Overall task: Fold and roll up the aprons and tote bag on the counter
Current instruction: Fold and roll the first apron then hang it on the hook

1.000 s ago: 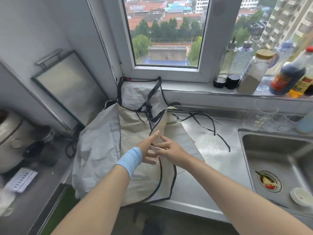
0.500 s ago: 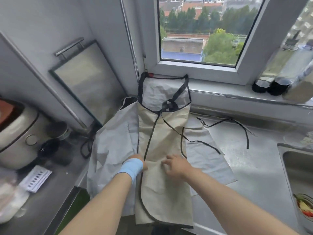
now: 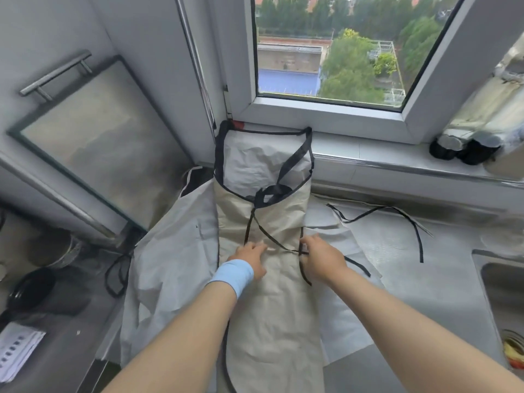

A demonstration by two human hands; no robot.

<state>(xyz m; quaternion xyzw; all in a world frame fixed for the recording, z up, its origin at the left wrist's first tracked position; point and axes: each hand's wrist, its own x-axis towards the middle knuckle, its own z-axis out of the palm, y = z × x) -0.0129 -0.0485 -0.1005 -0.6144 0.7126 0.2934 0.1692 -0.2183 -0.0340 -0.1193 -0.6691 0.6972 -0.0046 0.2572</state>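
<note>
Our black-trimmed beige fabric apron [image 3: 272, 307] lies folded in a long narrow strip atop a pale grey apron [image 3: 170, 265] on the steel counter [image 3: 425, 279]. Our left hand [image 3: 251, 258] presses it, fingers straight; whether our right hand [image 3: 321, 258] pinches its thin black tie [image 3: 269, 235], we cannot tell.

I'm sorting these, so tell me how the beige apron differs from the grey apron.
The beige apron is folded into a narrow strip; the grey apron lies spread wide. Beige lies on top, grey underneath. Both have black trim and ties.
</note>
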